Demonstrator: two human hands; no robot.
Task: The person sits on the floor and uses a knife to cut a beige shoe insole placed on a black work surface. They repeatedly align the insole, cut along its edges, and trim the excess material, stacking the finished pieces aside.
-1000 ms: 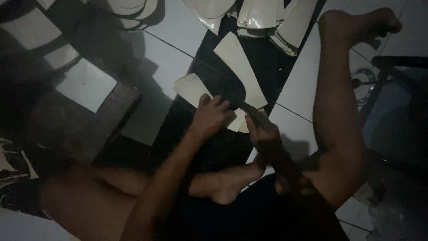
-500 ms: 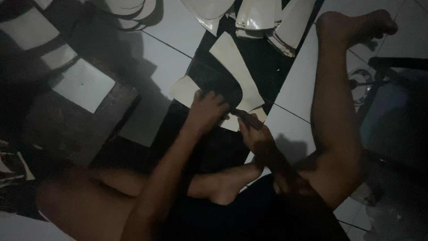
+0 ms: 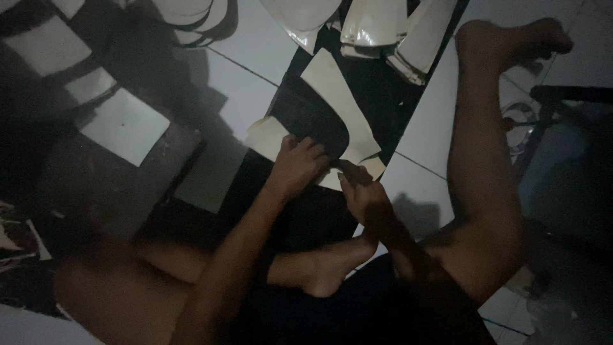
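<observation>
The person sits on a tiled floor (image 3: 255,83) in dim light, legs spread. The left hand (image 3: 300,167) lies palm-down with fingers spread wide, pressing on a dark curved-edge piece (image 3: 316,121) that sits on a cream sheet (image 3: 268,137). The dark piece lies at the 12 o'clock side of the left hand, touching its fingertips. The right hand (image 3: 365,197) is just beside the left, at its 4 o'clock, fingers drawn narrow toward the lower edge of the cream sheet; whether it grips a tool cannot be told in the darkness. A long cream strip (image 3: 338,102) runs from 11 o'clock to 5 o'clock beside the dark piece, on a black sheet (image 3: 383,108). At 12 o'clock, near the top edge, stacked pale cut shapes (image 3: 377,25) lie together. At 9 o'clock, well apart, a white rectangular sheet (image 3: 126,126) rests on a dark board (image 3: 115,185). One bare foot (image 3: 332,262) rests at 6 o'clock of the hands.
</observation>
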